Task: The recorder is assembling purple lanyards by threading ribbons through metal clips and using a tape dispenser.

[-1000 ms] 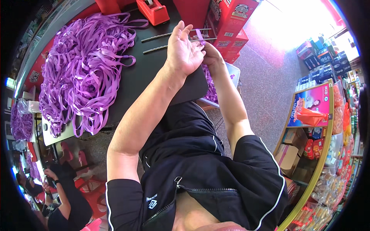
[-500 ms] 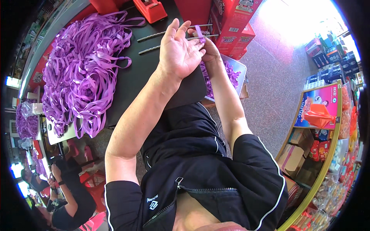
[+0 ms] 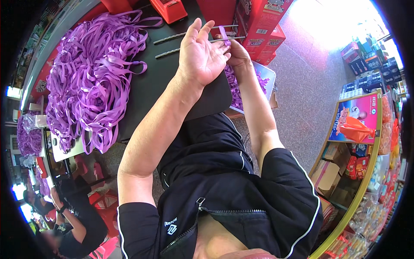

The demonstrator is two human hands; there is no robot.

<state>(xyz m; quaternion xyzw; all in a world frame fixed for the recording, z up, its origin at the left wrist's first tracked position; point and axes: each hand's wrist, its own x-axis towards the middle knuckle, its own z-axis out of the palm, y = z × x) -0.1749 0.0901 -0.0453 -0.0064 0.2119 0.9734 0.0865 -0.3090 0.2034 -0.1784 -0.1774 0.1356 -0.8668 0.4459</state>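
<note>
Two slim metal rods (image 3: 169,53) with twisted shafts lie side by side over the far edge of a black tabletop (image 3: 144,93). A short loop of purple ribbon (image 3: 225,36) crosses both rods near their right ends. My left hand (image 3: 200,56) is turned palm up with its fingers stretched out, its fingertips close to the ribbon. From the right, my right hand (image 3: 238,56) reaches in with bent fingers that seem to pinch the ribbon at the lower rod. The left hand and the rods partly hide those fingertips.
A big heap of purple ribbon (image 3: 92,82) covers the table's left side. Beyond the rods sits a red tape dispenser (image 3: 172,11). Red boxes (image 3: 264,30) stand at the far right. Below my right forearm is a clear bin (image 3: 269,80) of purple pieces. A co-worker (image 3: 79,216) sits lower left.
My left hand has edged slightly farther away, its palm still up. The ribbon loop on the rods has shifted a little. My right hand stays at the rods' right ends.
</note>
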